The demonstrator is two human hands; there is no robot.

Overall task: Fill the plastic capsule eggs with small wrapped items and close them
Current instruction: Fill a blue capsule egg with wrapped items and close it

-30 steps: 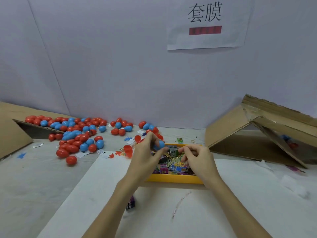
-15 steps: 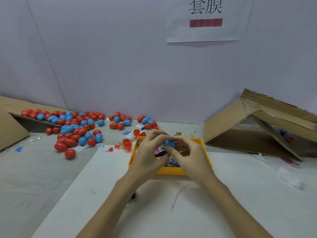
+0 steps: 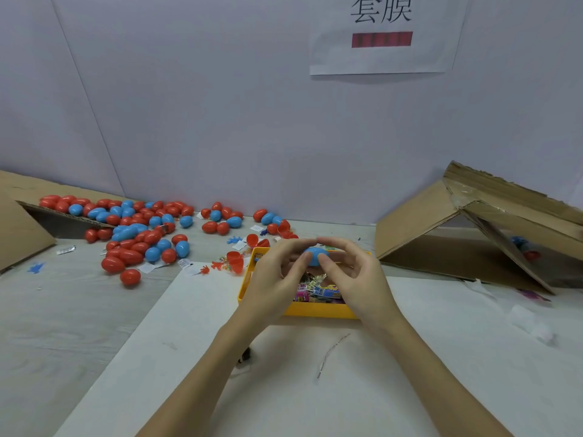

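i see both hands raised together over the yellow tray (image 3: 318, 310), sharing one blue egg (image 3: 316, 255) between them. the left hand (image 3: 277, 275) has its fingers curled round the egg's left end, thumb tip on the near side and forefinger arched over the top. the right hand (image 3: 356, 275) mirrors it, thumb pressed on the egg's near face and fingers curved over the far side, so the egg is pinched from both ends, lying roughly level. i cannot tell whether its two halves are fully seated; the fingers cover the seam. the egg sits above the far part of the tray, not touching it. inside the tray, under the hands, lies a jumble of small wrapped packets (image 3: 318, 288) in pink, blue and yellow print. the tray rests on a pale board (image 3: 189, 357) laid over the grey table (image 3: 47, 326). just left of the tray are open red egg halves (image 3: 235, 260) and a few tiny red and blue plastic figures. further left, a loose heap of red and blue eggs (image 3: 138, 228) spreads across the table toward a cardboard flap (image 3: 19, 228) at the edge. on the right a tilted cardboard box (image 3: 441, 231) lies open, with a blue and a red piece dimly visible inside. a paper sign (image 3: 381, 33) with printed characters and a red bar is on the wall.
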